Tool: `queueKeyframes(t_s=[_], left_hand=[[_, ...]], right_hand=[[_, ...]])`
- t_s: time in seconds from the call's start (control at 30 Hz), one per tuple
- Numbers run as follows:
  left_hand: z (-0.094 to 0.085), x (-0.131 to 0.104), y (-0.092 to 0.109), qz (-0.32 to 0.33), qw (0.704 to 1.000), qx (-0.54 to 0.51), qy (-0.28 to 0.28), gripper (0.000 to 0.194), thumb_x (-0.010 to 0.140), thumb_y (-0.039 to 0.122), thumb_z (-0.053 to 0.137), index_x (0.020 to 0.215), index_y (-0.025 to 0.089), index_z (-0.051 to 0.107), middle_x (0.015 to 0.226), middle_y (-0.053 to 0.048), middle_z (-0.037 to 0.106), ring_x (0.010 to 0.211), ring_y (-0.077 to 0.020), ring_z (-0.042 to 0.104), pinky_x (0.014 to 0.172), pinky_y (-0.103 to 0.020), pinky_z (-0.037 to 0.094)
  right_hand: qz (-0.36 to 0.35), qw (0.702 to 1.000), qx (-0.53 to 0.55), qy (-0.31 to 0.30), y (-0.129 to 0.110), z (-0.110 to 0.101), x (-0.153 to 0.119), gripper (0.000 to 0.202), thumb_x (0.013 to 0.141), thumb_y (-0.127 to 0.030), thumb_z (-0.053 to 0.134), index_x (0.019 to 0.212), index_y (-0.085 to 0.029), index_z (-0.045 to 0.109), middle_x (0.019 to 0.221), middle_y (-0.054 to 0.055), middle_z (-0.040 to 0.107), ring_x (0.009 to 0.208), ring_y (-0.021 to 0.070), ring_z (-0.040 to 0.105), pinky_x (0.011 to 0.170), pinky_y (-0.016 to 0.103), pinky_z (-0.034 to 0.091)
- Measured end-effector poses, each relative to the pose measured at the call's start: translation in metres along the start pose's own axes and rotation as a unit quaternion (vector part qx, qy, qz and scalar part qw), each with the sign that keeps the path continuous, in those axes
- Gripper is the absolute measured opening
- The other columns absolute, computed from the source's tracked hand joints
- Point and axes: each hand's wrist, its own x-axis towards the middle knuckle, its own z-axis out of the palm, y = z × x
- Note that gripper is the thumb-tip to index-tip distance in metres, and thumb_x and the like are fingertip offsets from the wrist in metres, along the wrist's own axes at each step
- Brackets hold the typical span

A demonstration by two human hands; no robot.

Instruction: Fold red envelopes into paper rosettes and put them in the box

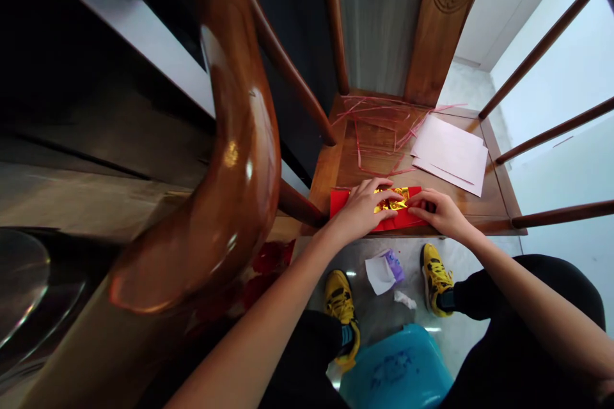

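Observation:
A red envelope with shiny gold print lies along the front edge of the wooden chair seat. My left hand rests on it with fingers spread and stretched out, covering part of the gold print. At the envelope's right end, my right hand has its thumb and forefinger pinched together at the paper. Just what lies between those fingertips is partly hidden. Behind the hands, several thin pink strips are strewn over the seat. White paper sheets lie stacked at the seat's right side.
A thick curved wooden armrest rises close by on the left. Slim chair spindles bound the right side. Below are a blue plastic stool, a purple-and-white packet and a crumpled tissue between yellow shoes.

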Motion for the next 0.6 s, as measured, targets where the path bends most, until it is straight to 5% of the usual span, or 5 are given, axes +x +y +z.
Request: queueKeyframes(t_s=[0.23, 0.6], left_hand=[[-0.0003, -0.0021, 0.0038, -0.001, 1.0, 0.028, 0.006, 0.031, 0.096, 0.031, 0.079, 0.126, 0.031, 0.075, 0.156, -0.003, 0.058, 0.146, -0.0288, 0.05, 0.125, -0.051, 0.04], [0.0002, -0.0078, -0.0018, 0.049, 0.996, 0.067, -0.017, 0.044, 0.102, 0.036, 0.071, 0.146, 0.041, 0.067, 0.17, -0.001, 0.047, 0.155, -0.0271, 0.041, 0.128, -0.052, 0.035]], right_hand=[[-0.02, 0.999, -0.026, 0.023, -0.0037, 0.0063, -0.0027, 0.019, 0.099, -0.044, 0.074, 0.098, -0.025, 0.074, 0.085, 0.002, 0.067, 0.082, 0.0199, 0.059, 0.08, 0.036, 0.049], [-0.042, 0.998, -0.053, -0.002, -0.0077, 0.0027, -0.0016, 0.016, 0.099, -0.039, 0.074, 0.104, -0.025, 0.072, 0.089, 0.002, 0.068, 0.088, 0.0215, 0.058, 0.084, 0.037, 0.048]])
